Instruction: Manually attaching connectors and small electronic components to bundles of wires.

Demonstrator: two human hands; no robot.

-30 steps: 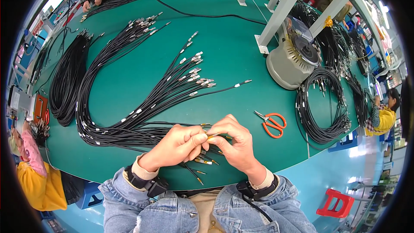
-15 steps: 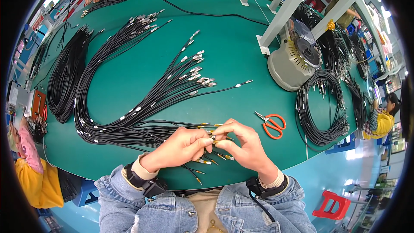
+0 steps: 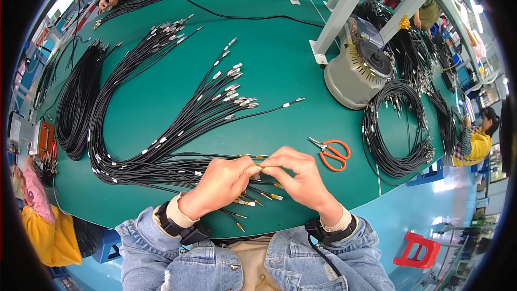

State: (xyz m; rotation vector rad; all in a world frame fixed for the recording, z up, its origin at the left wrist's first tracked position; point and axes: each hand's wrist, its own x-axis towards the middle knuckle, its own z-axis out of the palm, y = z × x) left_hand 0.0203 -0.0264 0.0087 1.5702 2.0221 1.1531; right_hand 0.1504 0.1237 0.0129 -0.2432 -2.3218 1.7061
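My left hand [image 3: 219, 184] is closed over the near ends of a bundle of black cables [image 3: 161, 166], thumb and forefinger pinched. My right hand [image 3: 298, 177] meets it tip to tip, its fingers pinched on the same small cable end. Only a tiny yellowish bit shows between the fingertips; the rest is hidden. Below the hands, loose cable ends with brass-coloured tips and white labels [image 3: 245, 202] stick out over the green table [image 3: 280, 64]. Right of my right hand lie orange-handled snips [image 3: 335, 156], their blades slightly apart.
The bundle curves far left, with silver connectors [image 3: 234, 89] fanned out. Another black cable bundle [image 3: 81, 102] lies left. A grey machine [image 3: 353, 78] stands beside white metal legs [image 3: 328, 32], near a coiled cable bundle [image 3: 371, 145]. Co-workers sit around; a red stool [image 3: 417, 250] is lower right.
My fingertips have come closer together, and the brass-coloured tip seen between them is now mostly covered. The whole view has shifted slightly, so table things sit a little further left.
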